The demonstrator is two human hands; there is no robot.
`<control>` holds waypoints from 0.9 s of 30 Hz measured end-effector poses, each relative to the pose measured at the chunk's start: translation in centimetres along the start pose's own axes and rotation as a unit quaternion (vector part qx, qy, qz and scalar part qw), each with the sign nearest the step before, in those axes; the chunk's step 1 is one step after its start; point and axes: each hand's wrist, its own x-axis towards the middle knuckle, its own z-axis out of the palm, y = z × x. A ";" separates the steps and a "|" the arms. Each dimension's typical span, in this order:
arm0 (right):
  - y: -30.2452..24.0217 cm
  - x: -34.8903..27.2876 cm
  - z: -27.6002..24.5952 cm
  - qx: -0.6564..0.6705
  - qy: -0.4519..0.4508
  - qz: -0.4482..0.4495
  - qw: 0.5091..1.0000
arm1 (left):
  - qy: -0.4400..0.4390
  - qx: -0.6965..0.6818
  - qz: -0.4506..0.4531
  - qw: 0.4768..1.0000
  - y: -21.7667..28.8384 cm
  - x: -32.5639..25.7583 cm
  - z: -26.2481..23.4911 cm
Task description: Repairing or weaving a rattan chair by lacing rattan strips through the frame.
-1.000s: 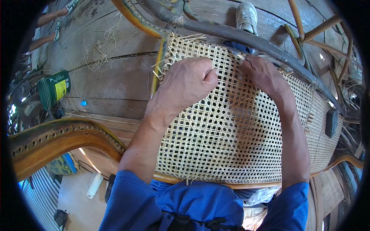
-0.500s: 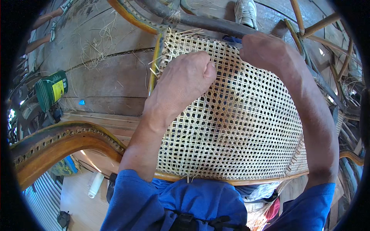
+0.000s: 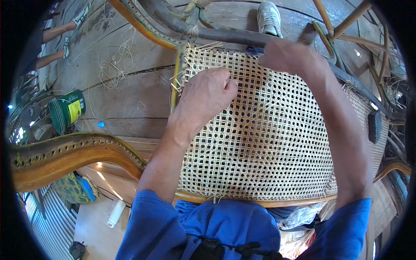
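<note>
A woven cane panel [image 3: 260, 143], pale with brownish staining in the middle, spans a curved wooden furniture frame [image 3: 175, 82] in front of me. My left hand [image 3: 207, 93] is closed over the panel's far left part, thumb pressed against the curled fingers. Farther over and to the right, my right hand [image 3: 288, 56] is closed near the panel's far edge. Whatever either hand grips is hidden or too fine to make out. Loose cane ends [image 3: 210, 45] stick out at the panel's far left corner.
A curved armrest with a row of holes [image 3: 78, 151] reaches in from the left. Beyond it stands a green bucket [image 3: 67, 110]. Cane scraps [image 3: 115, 67] litter the plank floor. A white shoe [image 3: 268, 19] and another person's legs [image 3: 56, 43] show at the far side. A white bottle [image 3: 115, 213] lies at lower left.
The whole view has shifted slightly. My right hand has moved a little to the left along the panel's far edge. My left hand keeps nearly the same place over the cane, still closed.
</note>
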 end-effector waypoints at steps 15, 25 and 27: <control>3.5 2.9 6.0 -0.161 0.207 -0.231 0.937 | 0.044 0.049 0.078 0.995 -0.4 -0.8 0.7; 3.2 2.5 6.4 -0.203 0.234 -0.222 0.924 | 0.049 0.034 0.075 0.995 -0.4 -0.7 0.9; 2.9 2.3 6.2 -0.119 0.218 -0.195 0.949 | 0.044 0.032 0.072 0.996 -0.4 -0.8 0.9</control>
